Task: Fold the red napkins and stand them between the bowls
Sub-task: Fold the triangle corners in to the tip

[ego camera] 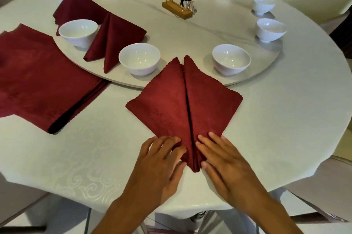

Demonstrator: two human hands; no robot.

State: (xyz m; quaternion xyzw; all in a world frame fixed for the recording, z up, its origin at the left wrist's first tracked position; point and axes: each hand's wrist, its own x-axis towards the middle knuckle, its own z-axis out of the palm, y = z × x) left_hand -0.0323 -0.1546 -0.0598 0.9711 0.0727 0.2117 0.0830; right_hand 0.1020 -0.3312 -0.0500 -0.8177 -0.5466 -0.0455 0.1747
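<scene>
Napkin (pixel 171 108) kite-folded on tablecloth (pixel 285 119) — both hands flat, left (pixel 162 163) and right (pixel 224 163) pressing near tip.

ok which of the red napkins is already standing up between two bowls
The folded napkin on the turntable, between the two near-left bowls. The one under the hands lies flat, as does the stack at left.

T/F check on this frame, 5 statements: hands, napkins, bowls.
1. Both hands, left hand and right hand, press the kite-shaped dark red cloth napkin. True.
2. That napkin stands upright. False: it lies flat.
3. A folded red napkin stands between two white ceramic bowls. True.
4. The stack of unfolded red napkins lies on the person's right. False: left.
5. The bowls hold soup. False: empty.
</scene>
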